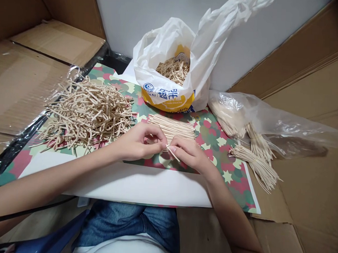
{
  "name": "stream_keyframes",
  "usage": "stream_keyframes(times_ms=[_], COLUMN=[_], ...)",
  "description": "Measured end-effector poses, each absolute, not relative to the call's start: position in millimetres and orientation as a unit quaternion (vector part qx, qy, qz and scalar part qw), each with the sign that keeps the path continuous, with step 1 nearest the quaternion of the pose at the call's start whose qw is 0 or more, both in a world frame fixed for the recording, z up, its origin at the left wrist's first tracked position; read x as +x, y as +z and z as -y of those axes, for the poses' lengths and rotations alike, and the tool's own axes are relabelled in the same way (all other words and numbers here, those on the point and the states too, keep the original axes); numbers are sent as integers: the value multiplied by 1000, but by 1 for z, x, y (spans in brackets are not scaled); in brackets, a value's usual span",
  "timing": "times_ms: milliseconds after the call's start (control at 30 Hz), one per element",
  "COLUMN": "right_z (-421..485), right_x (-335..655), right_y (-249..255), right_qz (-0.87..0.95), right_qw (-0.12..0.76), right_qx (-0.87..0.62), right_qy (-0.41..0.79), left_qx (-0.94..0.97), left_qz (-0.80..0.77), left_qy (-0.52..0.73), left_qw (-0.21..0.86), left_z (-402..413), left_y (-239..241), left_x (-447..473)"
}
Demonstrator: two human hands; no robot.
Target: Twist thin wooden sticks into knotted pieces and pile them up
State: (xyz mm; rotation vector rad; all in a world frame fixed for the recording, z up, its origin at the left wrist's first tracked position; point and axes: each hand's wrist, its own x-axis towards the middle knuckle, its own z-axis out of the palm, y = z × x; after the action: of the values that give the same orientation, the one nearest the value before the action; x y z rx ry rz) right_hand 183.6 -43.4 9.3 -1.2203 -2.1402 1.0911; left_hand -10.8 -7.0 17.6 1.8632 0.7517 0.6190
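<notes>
My left hand (143,142) is closed in a pinch, thumb and fingertips together on one thin beige strip (175,155). My right hand (190,152) pinches the same strip, whose short end sticks out below the fingertips. Where the two hands meet, the strip appears bent or looped, but the fingers partly cover it. Just behind both hands lies a flat row of straight beige strips (174,126). Left of my left hand is a large loose heap of bent, looped strips (91,113).
A white plastic bag (170,98) holding more beige pieces stands at the back. Tied bundles of strips (258,166) lie at the right edge, beside a clear plastic bag (287,120). Camouflage-patterned paper (227,196) covers the table. Cardboard (318,177) flanks both sides.
</notes>
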Motion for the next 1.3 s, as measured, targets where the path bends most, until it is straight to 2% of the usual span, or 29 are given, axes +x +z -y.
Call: stream_keyframes(times_ms=[267, 533, 667, 800, 900, 1133, 1300], right_z=[43, 44, 42, 43, 44, 50, 50], right_x=[178, 179, 179, 178, 176, 172, 174], right_y=[13, 10, 5, 5, 8, 15, 14], right_qz=[749, 660, 636, 628, 623, 664, 674], right_qw=[155, 146, 150, 139, 129, 102, 136], right_qx=[-458, -382, -354, -372, -391, -446, -459], right_qy=[454, 630, 669, 669, 665, 591, 563], left_qx=[842, 812, 828, 850, 840, 739, 775], left_qz=[-299, -299, -301, -307, -327, -337, -367], left_qy=[254, 173, 161, 155, 139, 73, 141], left_qw=[370, 470, 444, 399, 410, 578, 495], left_z=[9, 8, 9, 11, 11, 2, 8], left_y=[14, 20, 23, 22, 22, 20, 20], left_x=[-11, -13, -15, -15, -15, -14, -10])
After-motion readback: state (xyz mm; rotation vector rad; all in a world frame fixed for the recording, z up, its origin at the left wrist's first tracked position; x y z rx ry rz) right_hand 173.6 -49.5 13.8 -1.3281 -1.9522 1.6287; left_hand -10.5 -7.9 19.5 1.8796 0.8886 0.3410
